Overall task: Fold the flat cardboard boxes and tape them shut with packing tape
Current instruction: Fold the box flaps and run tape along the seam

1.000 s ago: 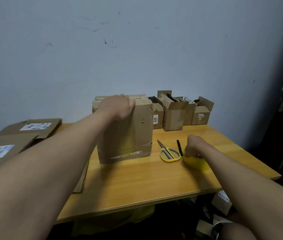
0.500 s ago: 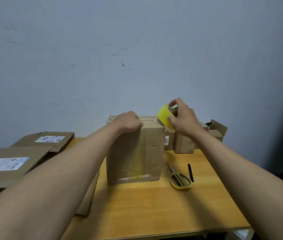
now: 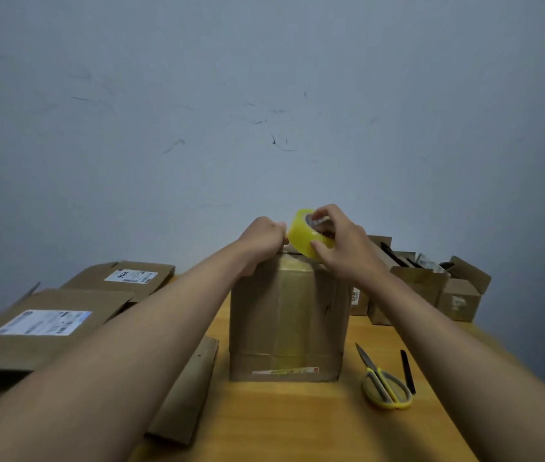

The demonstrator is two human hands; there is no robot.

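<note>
Box upright mid-worktop, my landmark. My right hand grips yellow tape roll just above box top edge, thumb on roll face, fingers over core. My left hand curled at box top-left, fingertips pinching at roll edge; tape end itself too small to tell. Scissors flat right of box, near its base. Flat boxes left of box. Small open boxes behind-right of box, against wall.
</note>
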